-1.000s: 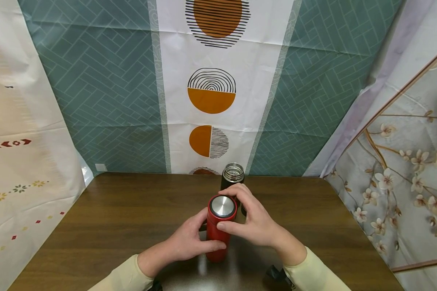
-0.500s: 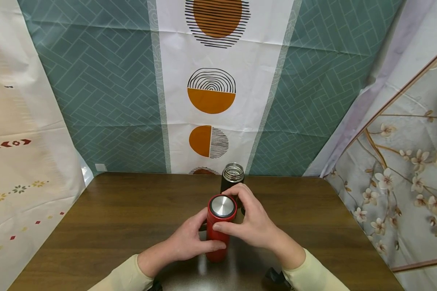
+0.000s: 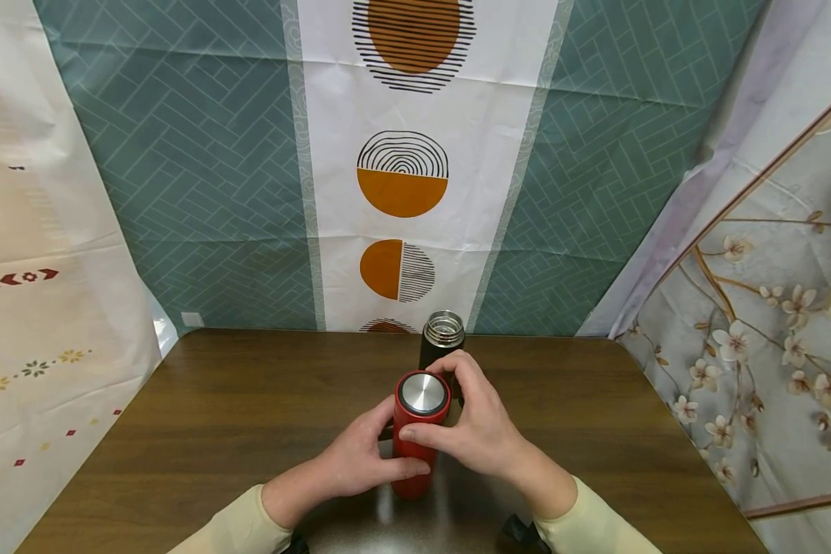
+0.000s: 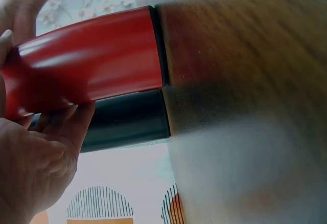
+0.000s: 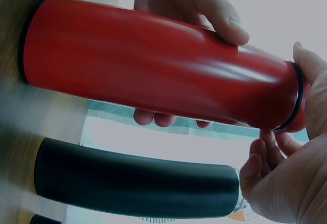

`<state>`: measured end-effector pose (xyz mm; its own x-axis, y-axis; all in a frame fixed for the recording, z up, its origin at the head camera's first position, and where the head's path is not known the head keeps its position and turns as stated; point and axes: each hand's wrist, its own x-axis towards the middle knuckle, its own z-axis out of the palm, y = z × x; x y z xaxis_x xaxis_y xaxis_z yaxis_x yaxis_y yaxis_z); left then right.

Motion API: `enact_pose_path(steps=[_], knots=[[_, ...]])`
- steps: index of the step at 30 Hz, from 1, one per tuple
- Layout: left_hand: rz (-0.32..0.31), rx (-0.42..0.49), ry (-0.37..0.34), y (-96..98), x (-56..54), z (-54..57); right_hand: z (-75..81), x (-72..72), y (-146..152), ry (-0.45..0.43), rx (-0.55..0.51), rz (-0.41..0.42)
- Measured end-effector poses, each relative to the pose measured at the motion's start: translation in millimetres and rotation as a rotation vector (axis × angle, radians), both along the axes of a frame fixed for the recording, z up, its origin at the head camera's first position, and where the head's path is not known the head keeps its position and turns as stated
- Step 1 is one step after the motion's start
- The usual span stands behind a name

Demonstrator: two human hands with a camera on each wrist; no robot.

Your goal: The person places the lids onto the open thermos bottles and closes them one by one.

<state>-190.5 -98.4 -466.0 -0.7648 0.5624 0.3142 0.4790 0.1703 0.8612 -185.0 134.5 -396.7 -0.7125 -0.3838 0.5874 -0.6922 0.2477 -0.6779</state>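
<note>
A red thermos [image 5: 153,55] stands upright on the table, its cap [image 3: 424,394] topped with a brushed silver disc. My left hand [image 3: 360,458] wraps round the body from the left, thumb across the front. From the right, my right hand [image 3: 488,431] holds the cap end, thumb at the front and fingers behind. In the right wrist view a thin black ring [image 5: 296,98] separates cap and body, right by those fingertips. Just behind stands a black thermos [image 3: 432,352] with no cap on, its steel mouth [image 3: 445,328] showing; my right hand partly hides it.
The brown wooden table [image 3: 235,392] runs back to a patterned cloth [image 3: 201,192]. Low beside the black thermos lies a small dark piece [image 5: 45,219], mostly cut off by the right wrist view's edge. A flowered cloth [image 3: 769,346] hangs at the right.
My right hand has turned slightly about the cap: its thumb has shifted left across the front, its index fingertip right along the back. The left hand and red thermos stay put.
</note>
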Motion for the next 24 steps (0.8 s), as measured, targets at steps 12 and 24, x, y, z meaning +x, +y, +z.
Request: enact_pose_path(steps=[12, 24], knots=[[-0.005, 0.001, 0.02, 0.2, -0.1, -0.7, 0.7, -7.6, 10, 0.022, 0.096, 0.145], [-0.009, 0.001, 0.018, -0.1, 0.0, -0.6, 0.5, -10.8, 12, 0.034, 0.096, 0.224]])
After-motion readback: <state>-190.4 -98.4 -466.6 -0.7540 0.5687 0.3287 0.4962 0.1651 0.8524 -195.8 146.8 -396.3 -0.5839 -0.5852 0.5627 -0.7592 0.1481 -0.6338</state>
